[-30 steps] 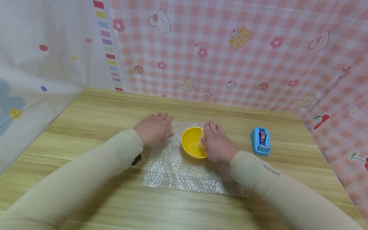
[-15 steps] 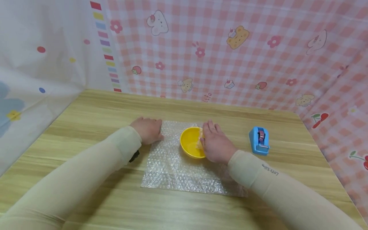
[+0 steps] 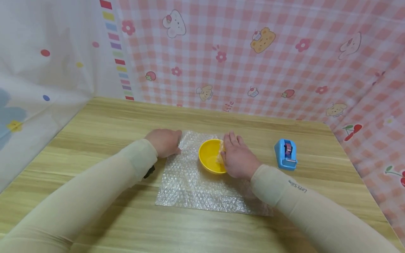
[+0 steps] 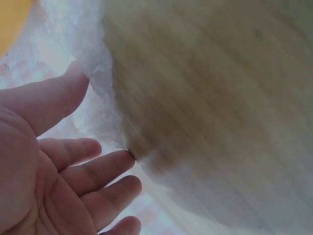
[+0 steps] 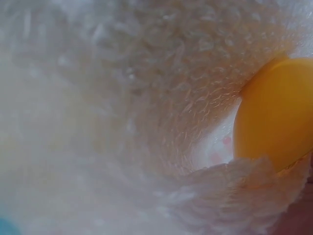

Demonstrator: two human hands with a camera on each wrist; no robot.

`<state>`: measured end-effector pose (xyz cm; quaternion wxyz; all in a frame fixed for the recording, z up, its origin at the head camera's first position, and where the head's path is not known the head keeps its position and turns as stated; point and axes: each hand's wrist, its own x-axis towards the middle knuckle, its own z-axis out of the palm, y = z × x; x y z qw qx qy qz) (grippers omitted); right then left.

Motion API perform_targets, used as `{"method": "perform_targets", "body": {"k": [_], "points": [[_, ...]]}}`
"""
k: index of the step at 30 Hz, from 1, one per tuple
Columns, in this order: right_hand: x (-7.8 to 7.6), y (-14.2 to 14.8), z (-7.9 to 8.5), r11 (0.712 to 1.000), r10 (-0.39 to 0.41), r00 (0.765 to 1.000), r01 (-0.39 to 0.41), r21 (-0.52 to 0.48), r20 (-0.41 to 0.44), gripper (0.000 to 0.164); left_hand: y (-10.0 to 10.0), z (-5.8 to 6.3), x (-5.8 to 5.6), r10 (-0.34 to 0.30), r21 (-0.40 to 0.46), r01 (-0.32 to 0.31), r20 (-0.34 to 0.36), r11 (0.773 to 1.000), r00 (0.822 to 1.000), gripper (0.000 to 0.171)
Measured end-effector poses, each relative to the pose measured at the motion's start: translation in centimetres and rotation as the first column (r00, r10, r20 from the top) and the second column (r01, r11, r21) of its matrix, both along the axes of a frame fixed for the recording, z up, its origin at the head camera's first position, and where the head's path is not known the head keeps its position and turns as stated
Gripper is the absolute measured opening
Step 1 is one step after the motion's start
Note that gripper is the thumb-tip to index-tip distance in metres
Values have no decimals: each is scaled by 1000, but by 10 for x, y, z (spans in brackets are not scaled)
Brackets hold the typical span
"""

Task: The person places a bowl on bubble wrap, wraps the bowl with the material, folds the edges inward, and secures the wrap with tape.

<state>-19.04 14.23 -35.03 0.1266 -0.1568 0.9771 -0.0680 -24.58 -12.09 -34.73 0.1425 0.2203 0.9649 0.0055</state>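
Observation:
A yellow bowl (image 3: 211,156) stands upright on a sheet of bubble wrap (image 3: 190,186). The right side of the wrap is folded up, and its edge reaches over the bowl's right rim. My right hand (image 3: 237,158) presses that folded part against the bowl with its fingers straight. In the right wrist view the raised wrap (image 5: 146,98) hides most of the hand beside the bowl (image 5: 276,115). At the sheet's left edge is my left hand (image 3: 165,142). The left wrist view shows its thumb and fingers (image 4: 98,171) apart, with the wrap's edge (image 4: 100,73) at the thumb tip.
A blue tape dispenser (image 3: 286,154) with a roll of tape stands to the right of the right hand. Wood-grain tabletop (image 3: 202,233) surrounds the wrap. A pink checked cloth (image 3: 234,70) hangs at the back and right, and a white one (image 3: 63,70) at the left.
My left hand has moved from above the wrap leftward and down to its left edge, and its fingers have bent under there. The right hand and bowl have stayed in place.

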Motion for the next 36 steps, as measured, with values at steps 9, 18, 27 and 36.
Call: {"method": "perform_targets", "body": {"k": [9,18,27,36], "points": [[2,0,1,1000,1,1000,-1,0,-14,69,4,-5,-2,-3,53,3,-16,999,1000,50],[1,0,0,1000,-9,1000,9,7,-5,69,7,-7,-2,28,118,-28,5,993,1000,80],[3,-1,2,1000,-23,1000,23,-2,8,70,12,-5,1,55,168,-57,16,984,998,88],[1,-3,1,999,-28,1000,27,22,15,70,11,-7,1,145,291,-153,47,944,988,100]]}}
